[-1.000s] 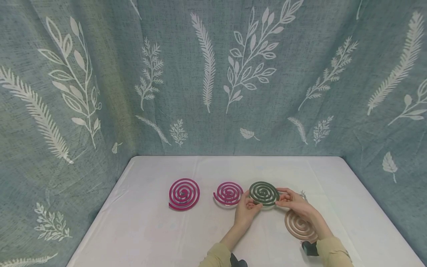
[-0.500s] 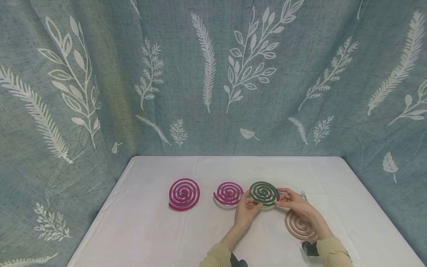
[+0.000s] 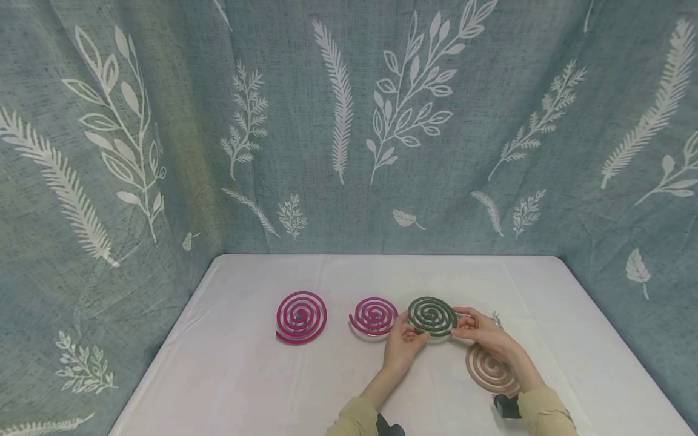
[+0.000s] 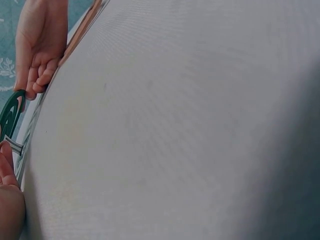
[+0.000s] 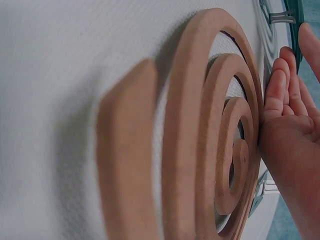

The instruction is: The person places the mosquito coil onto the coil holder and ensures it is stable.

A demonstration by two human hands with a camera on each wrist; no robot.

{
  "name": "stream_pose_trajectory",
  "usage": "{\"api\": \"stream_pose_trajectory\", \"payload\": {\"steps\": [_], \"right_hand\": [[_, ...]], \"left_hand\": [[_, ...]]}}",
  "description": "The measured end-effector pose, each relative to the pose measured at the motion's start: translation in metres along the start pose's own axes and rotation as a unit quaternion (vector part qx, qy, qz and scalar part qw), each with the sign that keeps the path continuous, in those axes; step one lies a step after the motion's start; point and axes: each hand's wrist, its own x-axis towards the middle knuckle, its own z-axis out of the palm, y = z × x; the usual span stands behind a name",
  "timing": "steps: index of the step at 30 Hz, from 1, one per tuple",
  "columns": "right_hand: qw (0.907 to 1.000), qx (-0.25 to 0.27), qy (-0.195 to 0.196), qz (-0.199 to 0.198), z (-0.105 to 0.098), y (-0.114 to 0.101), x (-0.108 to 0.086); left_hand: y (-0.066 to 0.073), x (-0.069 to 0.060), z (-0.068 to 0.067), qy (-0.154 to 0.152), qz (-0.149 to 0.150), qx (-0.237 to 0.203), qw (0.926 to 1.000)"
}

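Both hands hold a dark green mosquito coil [image 3: 432, 316] level above the white table, one at each side. My left hand [image 3: 402, 348] pinches its left rim, with the fingertips partly hidden behind the coil. At the right rim, thumb and fingers of my right hand [image 3: 482, 333] grip the edge. A small metal stand [image 4: 14, 146] shows at the green coil's underside in the left wrist view. Below my right forearm a brown mosquito coil [image 3: 491, 368] lies on the table, partly covered by it; its spiral fills much of the right wrist view.
Left of the hands, a magenta mosquito coil [image 3: 373, 316] sits slightly raised, close to my left fingers. Another magenta coil [image 3: 301, 318] is farther left. The white tabletop [image 3: 245, 375] ends at a leaf-patterned curtain [image 3: 349, 212] on the back and sides.
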Motion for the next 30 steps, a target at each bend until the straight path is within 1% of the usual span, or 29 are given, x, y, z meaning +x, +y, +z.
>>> {"api": "stream_pose_trajectory", "payload": {"steps": [6, 7, 11, 18, 27, 30], "right_hand": [[1.0, 0.0, 0.0, 0.0, 0.0003, 0.0, -0.0001], [1.0, 0.001, 0.001, 0.001, 0.0004, 0.0001, -0.0001], [1.0, 0.002, 0.001, 0.001, 0.0002, 0.0003, 0.0001], [1.0, 0.001, -0.001, -0.001, 0.0, 0.0007, 0.0], [1.0, 0.004, 0.001, 0.002, -0.0001, 0.001, 0.0004], [1.0, 0.003, 0.002, 0.004, -0.0001, 0.0014, 0.0006]], "left_hand": [[0.0003, -0.0009, 0.0, 0.002, 0.0, 0.009, 1.0], [0.0002, -0.001, 0.0, 0.002, 0.004, 0.009, 0.9999], [-0.0003, -0.0005, 0.0001, 0.003, 0.005, 0.006, 1.0], [-0.0011, -0.0003, 0.0002, 0.003, 0.0, 0.005, 1.0], [-0.0004, -0.0006, 0.0004, 0.002, 0.007, -0.007, 0.9999], [-0.0004, -0.0011, 0.0002, 0.002, 0.007, -0.004, 1.0]]}}
